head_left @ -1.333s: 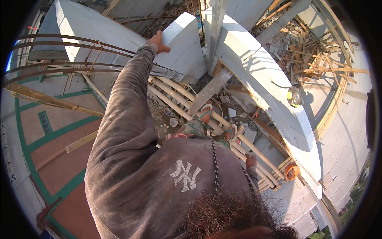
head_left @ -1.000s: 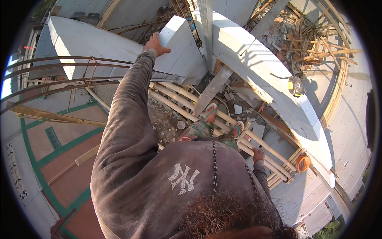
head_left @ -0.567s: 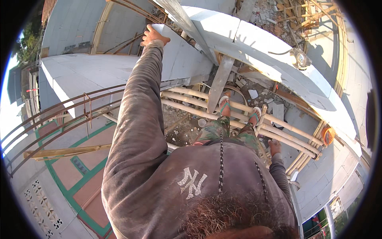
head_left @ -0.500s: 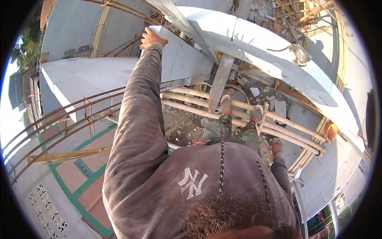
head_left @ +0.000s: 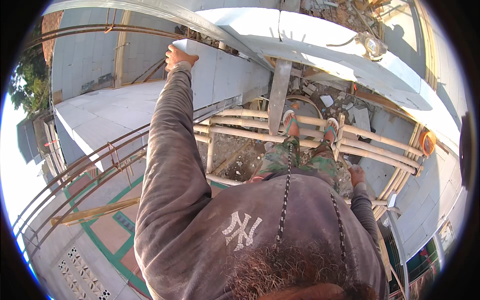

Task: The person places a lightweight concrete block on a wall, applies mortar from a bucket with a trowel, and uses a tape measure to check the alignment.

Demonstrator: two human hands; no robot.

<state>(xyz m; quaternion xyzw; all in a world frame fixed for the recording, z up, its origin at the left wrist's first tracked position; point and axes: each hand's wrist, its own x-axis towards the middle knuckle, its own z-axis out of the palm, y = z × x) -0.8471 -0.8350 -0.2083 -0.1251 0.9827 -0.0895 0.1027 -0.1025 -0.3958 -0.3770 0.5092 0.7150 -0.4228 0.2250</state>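
My left arm is stretched out to the far left, and my left hand (head_left: 180, 56) grips the upper end of a pale grey lightweight wall block (head_left: 202, 67). Its fingers bend over the block's edge. Low beside my hip is my right hand (head_left: 357, 175), with its fingers curled; whether anything is inside them is hidden. My sandalled feet (head_left: 291, 120) stand on bamboo poles (head_left: 240, 121) lashed as a scaffold. Close to the left hand, a long metal bar (head_left: 220, 31) slants past the block.
A white block wall (head_left: 320, 42) crosses ahead, bearing a metallic tool (head_left: 372, 47) with a cord. Rusty rebar (head_left: 95, 157) runs along the left. An upright board (head_left: 279, 97) stands by my feet. Rubble (head_left: 320, 95) lies below; an orange ring (head_left: 427, 143) hangs at the right.
The view has shifted, so the scaffold and rebar sit differently in it. My left hand stays on the block's end, and my right hand is still low by my hip.
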